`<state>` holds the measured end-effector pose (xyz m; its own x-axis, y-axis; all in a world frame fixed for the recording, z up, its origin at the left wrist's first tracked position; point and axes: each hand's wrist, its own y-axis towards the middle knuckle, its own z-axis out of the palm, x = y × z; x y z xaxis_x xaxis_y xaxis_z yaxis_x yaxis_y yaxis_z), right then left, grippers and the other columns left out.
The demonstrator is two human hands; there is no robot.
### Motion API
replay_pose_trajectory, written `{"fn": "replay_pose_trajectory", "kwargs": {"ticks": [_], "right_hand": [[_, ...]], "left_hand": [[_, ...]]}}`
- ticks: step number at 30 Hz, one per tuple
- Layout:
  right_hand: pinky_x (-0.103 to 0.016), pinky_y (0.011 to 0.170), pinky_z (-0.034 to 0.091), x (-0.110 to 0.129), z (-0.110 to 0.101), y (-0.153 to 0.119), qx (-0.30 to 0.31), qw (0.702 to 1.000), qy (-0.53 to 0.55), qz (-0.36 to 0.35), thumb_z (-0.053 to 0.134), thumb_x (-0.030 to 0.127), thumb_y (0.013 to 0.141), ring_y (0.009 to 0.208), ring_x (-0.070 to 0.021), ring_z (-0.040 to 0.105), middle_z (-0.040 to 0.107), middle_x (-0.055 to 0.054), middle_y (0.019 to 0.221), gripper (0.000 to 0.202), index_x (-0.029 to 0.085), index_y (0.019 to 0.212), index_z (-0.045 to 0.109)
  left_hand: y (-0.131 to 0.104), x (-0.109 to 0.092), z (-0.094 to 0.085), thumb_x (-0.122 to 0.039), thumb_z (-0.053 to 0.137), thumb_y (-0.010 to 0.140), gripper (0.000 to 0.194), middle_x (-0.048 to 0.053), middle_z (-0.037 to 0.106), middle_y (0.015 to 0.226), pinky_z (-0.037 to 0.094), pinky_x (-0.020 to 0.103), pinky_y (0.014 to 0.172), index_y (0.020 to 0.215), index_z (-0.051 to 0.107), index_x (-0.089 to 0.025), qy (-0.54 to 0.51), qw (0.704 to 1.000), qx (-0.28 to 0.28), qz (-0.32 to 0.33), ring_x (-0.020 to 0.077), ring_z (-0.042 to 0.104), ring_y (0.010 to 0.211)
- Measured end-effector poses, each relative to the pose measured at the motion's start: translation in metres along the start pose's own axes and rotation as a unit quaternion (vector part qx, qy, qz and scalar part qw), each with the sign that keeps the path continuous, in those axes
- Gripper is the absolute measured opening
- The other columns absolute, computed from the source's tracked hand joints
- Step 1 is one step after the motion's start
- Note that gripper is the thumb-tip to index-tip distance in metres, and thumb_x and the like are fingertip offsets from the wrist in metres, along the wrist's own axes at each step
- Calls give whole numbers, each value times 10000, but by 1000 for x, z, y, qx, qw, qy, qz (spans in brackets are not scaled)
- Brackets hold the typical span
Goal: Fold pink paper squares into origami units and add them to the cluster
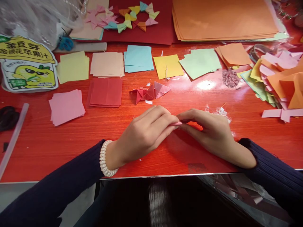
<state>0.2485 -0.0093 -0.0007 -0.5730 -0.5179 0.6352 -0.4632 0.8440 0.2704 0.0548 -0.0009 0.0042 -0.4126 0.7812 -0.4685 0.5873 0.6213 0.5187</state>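
Between my two hands is a small folded piece of pink paper (176,124), mostly hidden by the fingers. My left hand (149,127) pinches it from the left, back of the hand up. At its right end, the thumb and forefinger of my right hand (208,129) close on the same paper. Just beyond the hands lie a folded red paper piece (145,94) and a folded pink paper piece (161,89), touching each other. Farther left are a stack of red paper squares (106,92) and a stack of pink paper squares (67,107).
Behind stand more stacks: yellow-green (73,66), beige (107,64), blue (139,58), yellow (168,66), green (200,62) and orange paper (233,54). A chain of folded stars (129,19) lies at the back. Paper scraps (284,75) heap at right; a juice pouch (28,64) sits left.
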Motion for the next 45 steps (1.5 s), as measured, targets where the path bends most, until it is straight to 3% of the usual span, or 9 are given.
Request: {"fn": "replay_pose_trajectory", "kwargs": {"ticks": [8,16,20,24,30,36,41,45], "right_hand": [[-199,602,450,0,-1,0,10,999,-30,-35,534,150,834,657,-86,586,640,-11,793,88,176,916,554],[-177,507,402,-1,-4,2,67,993,74,58,572,238,825,557,-61,550,636,24,667,77,176,835,615],[-194,516,418,2,-8,5,112,973,161,121,538,305,842,553,-80,555,624,14,627,165,173,807,631],[-195,512,430,3,-9,6,145,947,225,179,561,312,823,527,-82,550,610,12,609,170,162,772,621],[-178,486,415,2,-8,4,165,938,247,180,588,290,808,493,-67,545,607,20,592,153,154,738,589],[-188,477,399,3,-8,5,189,943,224,160,541,330,839,473,-70,535,605,20,570,199,156,750,578],[-185,480,404,3,-7,3,181,946,216,163,568,313,822,483,-75,545,603,15,577,181,153,739,574],[-190,485,395,4,-6,2,179,953,193,153,574,310,817,490,-77,540,605,12,583,175,154,737,575]], "left_hand": [[0,0,1,-79,529,835,91,60,629,800,486,234,697,889,602,-72,-3,1000,-18,-2,109,562,761],[5,-1,-3,-195,570,834,86,4,616,792,447,183,677,839,617,-122,-124,976,25,-175,69,551,729],[6,0,-4,-293,579,826,136,-23,640,795,446,192,670,820,638,-171,-181,949,52,-254,80,576,727],[6,0,-5,-297,587,819,132,-24,652,783,441,199,643,805,637,-177,-227,928,63,-289,88,588,704],[8,1,-4,-305,590,815,143,-28,616,754,407,190,598,764,611,-173,-209,933,102,-274,78,540,672],[6,1,0,-236,571,834,155,-33,574,685,382,173,574,707,552,-150,-178,951,90,-238,60,499,616],[4,0,1,-293,524,864,179,-17,580,735,383,186,612,761,551,-149,-144,960,113,-213,71,502,650],[3,-2,2,-198,473,885,170,-12,552,706,376,185,607,730,505,-138,-124,970,108,-181,70,484,636]]}}
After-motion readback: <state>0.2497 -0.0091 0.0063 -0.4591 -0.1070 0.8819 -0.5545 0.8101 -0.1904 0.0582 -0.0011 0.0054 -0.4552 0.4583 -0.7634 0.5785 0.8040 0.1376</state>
